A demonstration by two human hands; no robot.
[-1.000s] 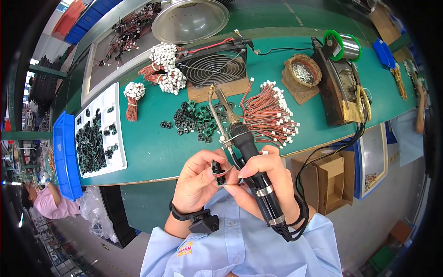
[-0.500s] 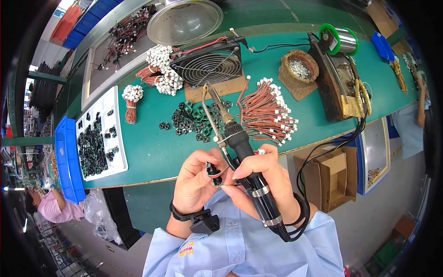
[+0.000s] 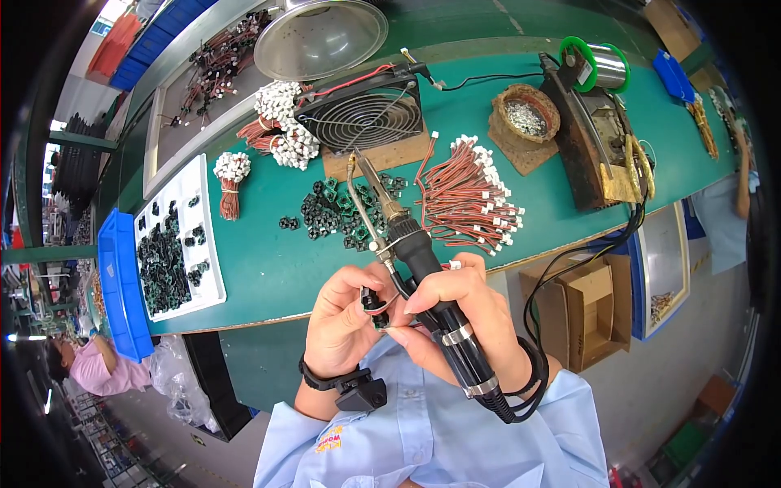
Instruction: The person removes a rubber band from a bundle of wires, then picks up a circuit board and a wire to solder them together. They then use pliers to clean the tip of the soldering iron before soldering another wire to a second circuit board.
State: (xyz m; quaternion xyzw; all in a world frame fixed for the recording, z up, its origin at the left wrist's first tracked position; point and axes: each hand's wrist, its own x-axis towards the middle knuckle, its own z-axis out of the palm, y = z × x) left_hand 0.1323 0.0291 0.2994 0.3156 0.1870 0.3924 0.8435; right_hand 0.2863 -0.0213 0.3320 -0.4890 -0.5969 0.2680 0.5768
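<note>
Left hand (image 3: pixel 338 324): pinching small part (image 3: pixel 372 298)
Small part: black, blocky, crossed by thin wires (image 3: pixel 381 310)
Right hand (image 3: pixel 483 315): gripping black-handled soldering iron (image 3: pixel 419 254)

Small pink and yellow-orange lettering (image 3: pixel 329 440) was located on the left chest of the light-blue shirt (image 3: pixel 407 431). The pale label (image 3: pixel 583 73) on the wire spool (image 3: pixel 608 68) — too small — was illegible.

The left hand (image 3: pixel 335 321) covers part of the small black piece (image 3: pixel 371 301), whose finer details are too small to tell. The soldering iron (image 3: pixel 422 259) hides part of the right hand (image 3: pixel 482 313). The frame's far edge cuts off the metal dome (image 3: pixel 321 37); on the left, the person in pink (image 3: pixel 102 370) is blurred.
</note>
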